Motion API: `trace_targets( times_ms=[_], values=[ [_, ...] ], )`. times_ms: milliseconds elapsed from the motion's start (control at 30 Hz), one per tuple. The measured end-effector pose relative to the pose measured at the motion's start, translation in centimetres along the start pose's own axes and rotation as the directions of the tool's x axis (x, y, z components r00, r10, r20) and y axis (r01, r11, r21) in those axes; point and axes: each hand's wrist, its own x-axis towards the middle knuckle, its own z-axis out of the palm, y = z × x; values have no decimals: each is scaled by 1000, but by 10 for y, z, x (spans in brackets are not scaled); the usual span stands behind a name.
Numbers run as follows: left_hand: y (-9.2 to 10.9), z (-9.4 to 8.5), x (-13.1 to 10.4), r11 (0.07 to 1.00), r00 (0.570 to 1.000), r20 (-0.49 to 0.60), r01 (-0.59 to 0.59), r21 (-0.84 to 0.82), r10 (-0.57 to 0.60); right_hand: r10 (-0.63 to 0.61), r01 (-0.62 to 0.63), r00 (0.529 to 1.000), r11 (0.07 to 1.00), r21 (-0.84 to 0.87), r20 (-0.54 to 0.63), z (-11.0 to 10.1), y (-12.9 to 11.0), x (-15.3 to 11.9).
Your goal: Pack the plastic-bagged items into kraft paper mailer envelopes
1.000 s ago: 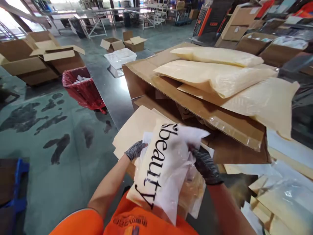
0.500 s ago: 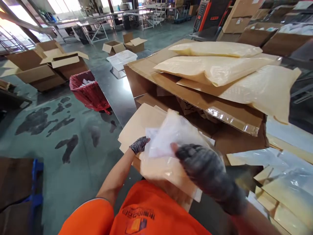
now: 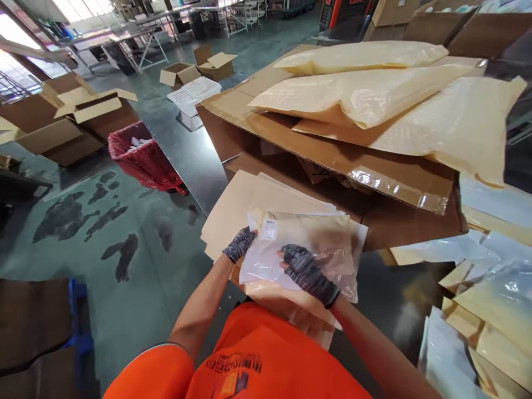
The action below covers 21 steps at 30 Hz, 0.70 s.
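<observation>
Clear plastic bag (image 3: 316, 249) (small white label near its top left corner) lying flat atop stack of tan mailers (image 3: 245, 202). Left hand (image 3: 239, 244) pinching bag's left edge, fingers clamped on it. Right hand (image 3: 305, 271) pressing flat on bag, fingers apparently spread. Big cardboard box (image 3: 374, 183) sitting just behind bag; red bin (image 3: 143, 158) standing well left of it.

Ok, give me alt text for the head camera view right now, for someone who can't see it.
A person in an orange shirt presses a clear plastic bag flat on a stack of beige envelopes, the gloved left hand at its left edge and the gloved right hand on top. Behind it, padded mailers lie on a cardboard box; a red bin stands on the floor to the left.
</observation>
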Motion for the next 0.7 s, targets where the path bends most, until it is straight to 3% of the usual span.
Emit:
trace_targets(
  times_ms=[100, 200, 300, 400, 567, 700],
  values=[
    [13, 4, -6, 996, 999, -26, -36, 79, 38, 126, -133, 962, 991, -16, -241, -29, 34, 3],
    [30, 7, -18, 983, 997, -1, -81, 163, 82, 116, -114, 951, 993, 25, -287, -68, 49, 19],
    [47, 11, -28, 959, 992, 54, -128, 253, 118, 67, -61, 994, 995, 80, -83, -106, 45, 42],
    [59, 15, -32, 935, 987, 98, -156, 319, 131, 18, -43, 986, 988, 150, 165, -128, 40, 68],
    [64, 16, -29, 913, 984, 135, -159, 376, 116, -1, -89, 939, 965, 247, 344, -124, 50, 104],
    [60, 11, -24, 906, 987, 134, -135, 402, 88, -36, -74, 940, 949, 306, 339, -111, 60, 114]
  ],
)
